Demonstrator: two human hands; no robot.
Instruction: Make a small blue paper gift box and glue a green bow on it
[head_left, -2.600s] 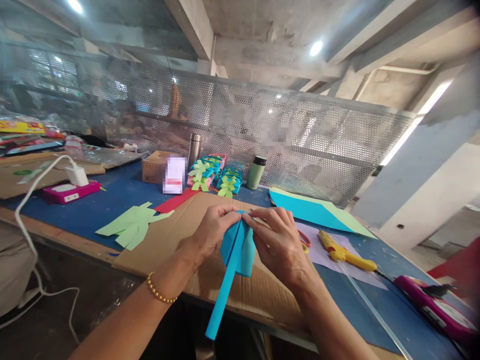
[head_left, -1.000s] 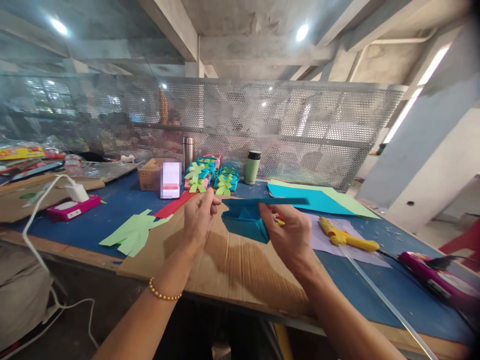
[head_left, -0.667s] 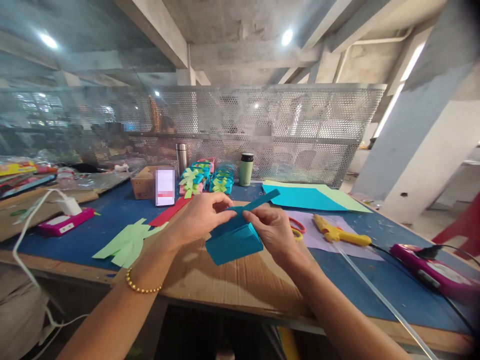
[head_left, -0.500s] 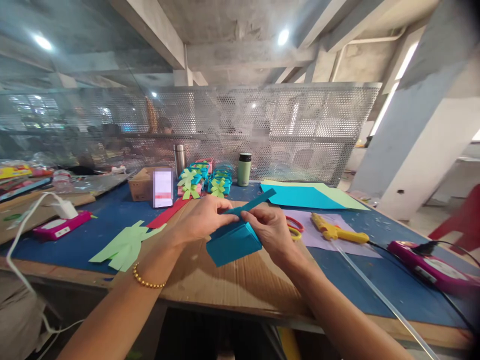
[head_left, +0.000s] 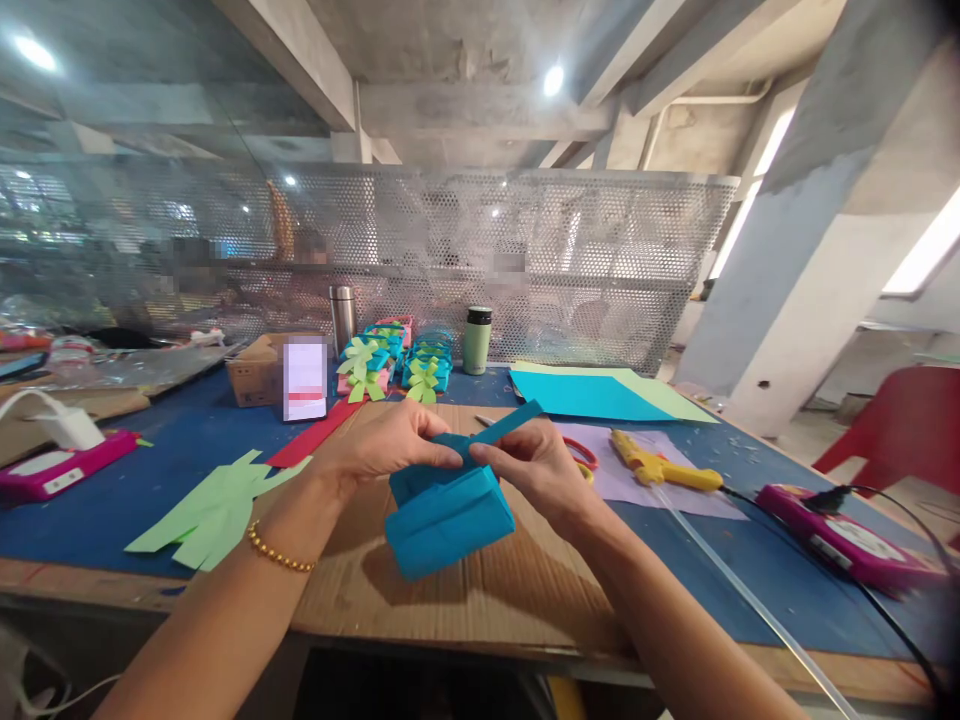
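Two hands [head_left: 401,440] [head_left: 536,462], two power strips [head_left: 847,550] [head_left: 60,478]

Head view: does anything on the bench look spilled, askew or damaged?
Small pale scraps are scattered on the blue tabletop at the right, beyond the yellow glue gun, looking like stray litter. Otherwise nothing stands out: the folded blue paper in the left hand and right hand shows no plain tear.

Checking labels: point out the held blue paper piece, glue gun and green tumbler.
Blue paper piece [head_left: 451,524], head view, near panel.
Glue gun [head_left: 660,470], head view, yellow body.
Green tumbler [head_left: 476,346], head view, side wall.
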